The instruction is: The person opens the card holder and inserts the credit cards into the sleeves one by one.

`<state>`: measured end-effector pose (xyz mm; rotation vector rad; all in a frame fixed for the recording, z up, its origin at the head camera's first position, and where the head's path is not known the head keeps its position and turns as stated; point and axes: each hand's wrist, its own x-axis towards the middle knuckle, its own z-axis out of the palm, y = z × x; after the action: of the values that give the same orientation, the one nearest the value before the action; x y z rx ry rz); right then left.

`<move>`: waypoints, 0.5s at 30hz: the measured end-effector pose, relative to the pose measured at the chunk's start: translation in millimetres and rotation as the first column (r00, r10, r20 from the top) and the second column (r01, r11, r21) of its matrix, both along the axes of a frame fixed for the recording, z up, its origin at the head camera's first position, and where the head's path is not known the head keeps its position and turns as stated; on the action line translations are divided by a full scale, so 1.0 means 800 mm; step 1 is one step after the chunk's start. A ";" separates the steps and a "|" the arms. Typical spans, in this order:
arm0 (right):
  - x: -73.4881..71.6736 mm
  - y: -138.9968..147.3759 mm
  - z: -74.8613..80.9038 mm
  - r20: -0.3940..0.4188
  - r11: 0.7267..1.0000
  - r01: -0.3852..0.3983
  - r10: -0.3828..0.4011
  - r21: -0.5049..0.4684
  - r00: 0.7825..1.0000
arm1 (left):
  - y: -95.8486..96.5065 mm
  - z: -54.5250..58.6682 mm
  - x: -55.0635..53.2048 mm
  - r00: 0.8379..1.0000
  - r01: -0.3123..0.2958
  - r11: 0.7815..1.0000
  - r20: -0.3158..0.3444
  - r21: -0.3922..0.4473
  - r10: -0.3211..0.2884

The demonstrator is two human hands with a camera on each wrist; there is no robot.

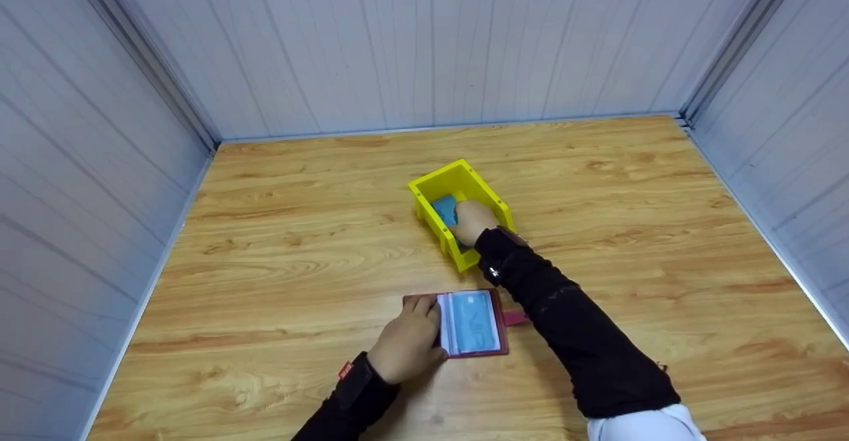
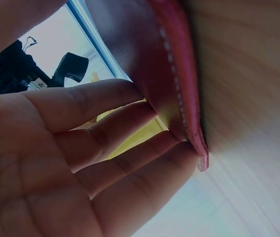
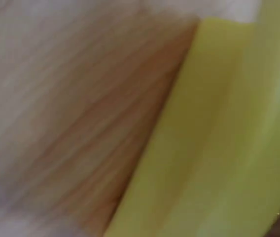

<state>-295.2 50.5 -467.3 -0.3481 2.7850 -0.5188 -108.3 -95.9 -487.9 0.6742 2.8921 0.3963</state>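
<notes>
An open dark-red card holder (image 1: 502,335) lies on the table, a blue card (image 1: 475,321) behind a clear sleeve on its right side. My left hand (image 1: 409,340) holds its left side, fingers at the far edge and thumb by the near edge. In the left wrist view, the fingertips (image 2: 187,150) of this hand meet the stitched red cover (image 2: 145,54). My right hand (image 1: 475,222) reaches into a yellow bin (image 1: 431,219), against a blue card (image 1: 444,210). Its fingertips are hidden, and I cannot tell whether they pinch the card.
The bin stands just beyond the card holder on the wooden table (image 1: 278,275). A red strap (image 1: 515,317) sticks out from the holder's right edge, under the right forearm (image 1: 564,321). Pale panel walls (image 1: 398,50) enclose the back and both sides.
</notes>
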 end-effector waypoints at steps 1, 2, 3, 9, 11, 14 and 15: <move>-0.001 -0.001 -0.002 -0.003 1.000 0.006 -0.006 0.008 1.000 | 0.000 0.000 0.000 1.000 0.001 1.000 -0.001 0.000 -0.001; -0.001 -0.002 -0.003 -0.007 1.000 0.008 -0.008 0.018 1.000 | 0.000 0.000 0.000 1.000 0.003 1.000 0.000 0.001 -0.003; -0.002 -0.003 -0.004 -0.018 1.000 0.005 -0.005 0.029 1.000 | 0.000 0.000 0.000 1.000 0.003 1.000 0.002 0.002 -0.003; -0.002 -0.007 -0.009 -0.045 0.998 0.032 -0.029 0.061 0.999 | -0.001 -0.001 0.001 0.999 0.012 1.000 -0.030 0.005 -0.011; -0.002 -0.009 -0.011 -0.041 0.997 0.045 -0.042 0.067 0.998 | -0.001 -0.001 0.001 0.999 0.020 1.000 -0.049 0.004 -0.019; -0.003 -0.011 -0.011 -0.026 0.997 0.052 -0.051 0.065 0.998 | -0.001 -0.002 0.001 0.998 0.024 1.000 -0.053 -0.004 -0.024; -0.004 -0.011 -0.012 -0.021 0.997 0.052 -0.051 0.061 0.998 | -0.001 -0.002 0.000 0.998 0.025 1.000 -0.053 -0.007 -0.025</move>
<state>-298.2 41.8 -476.6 -0.2697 2.8287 -0.4423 -108.0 -97.1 -489.8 0.7302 2.9300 0.3719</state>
